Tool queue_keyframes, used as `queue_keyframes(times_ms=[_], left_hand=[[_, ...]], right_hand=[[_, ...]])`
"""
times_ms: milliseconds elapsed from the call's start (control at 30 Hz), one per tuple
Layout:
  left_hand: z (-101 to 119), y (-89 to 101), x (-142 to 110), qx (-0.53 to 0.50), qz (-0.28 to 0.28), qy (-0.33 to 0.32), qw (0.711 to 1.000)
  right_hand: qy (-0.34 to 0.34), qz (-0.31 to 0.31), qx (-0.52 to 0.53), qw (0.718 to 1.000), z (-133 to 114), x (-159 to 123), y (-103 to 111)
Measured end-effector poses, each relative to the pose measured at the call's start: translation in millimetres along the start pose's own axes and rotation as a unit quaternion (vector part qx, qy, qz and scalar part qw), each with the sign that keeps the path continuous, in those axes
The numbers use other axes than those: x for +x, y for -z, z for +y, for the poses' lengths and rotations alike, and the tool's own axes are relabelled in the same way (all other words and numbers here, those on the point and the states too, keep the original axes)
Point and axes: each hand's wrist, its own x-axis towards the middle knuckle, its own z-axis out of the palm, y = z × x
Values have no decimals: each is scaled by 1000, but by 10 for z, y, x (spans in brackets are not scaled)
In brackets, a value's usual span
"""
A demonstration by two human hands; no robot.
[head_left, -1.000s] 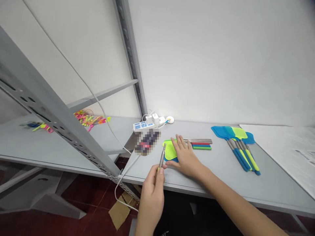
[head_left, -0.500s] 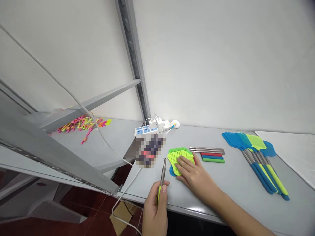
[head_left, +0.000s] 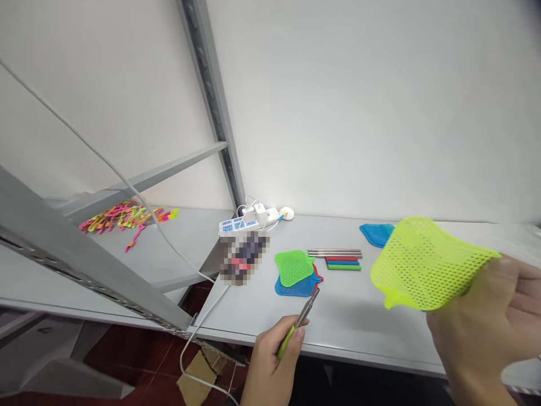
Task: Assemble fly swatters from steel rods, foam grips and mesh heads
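My left hand (head_left: 274, 361) is closed around the yellow-green grip of a metal rod (head_left: 307, 310), its bare tip pointing up and right over the shelf's front edge. Raised at the right, my right hand (head_left: 492, 316) pinches a yellow-green perforated fly swatter head (head_left: 426, 265) by one corner, with its short neck pointing down-left. On the shelf between the hands lie a green swatter head (head_left: 295, 267) and, partly beneath it, a blue swatter head (head_left: 296, 286). A bit of red shows under the blue one.
Behind the heads lie metal rods (head_left: 333, 253) and coloured grip tubes (head_left: 343, 264). A blue swatter (head_left: 376, 234) is partly hidden by the raised head. A power strip (head_left: 236, 226), white cable (head_left: 181, 256) and grey shelf post (head_left: 211, 90) stand left.
My right hand has lifted the yellow-green head off the pile and carried it right, uncovering the green and blue heads. The rod in my left hand now tilts further right. The view has shifted.
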Motion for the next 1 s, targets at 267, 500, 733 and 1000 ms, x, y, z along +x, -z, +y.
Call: queue_keyframes(times_ms=[267, 500, 733, 1000], left_hand=[[233, -287, -249, 23, -209, -26, 977], [363, -531, -433, 42, -211, -18, 976], [463, -684, -499, 130, -262, -63, 954], [507, -627, -527, 122, -288, -59, 948]], right_hand=[[-57, 10, 47, 997, -254, -75, 518], [-147, -36, 99, 983, -272, -55, 1029], [-167, 24, 126, 978, -139, -29, 1200], [-140, 36, 109, 983, -159, 43, 1174]])
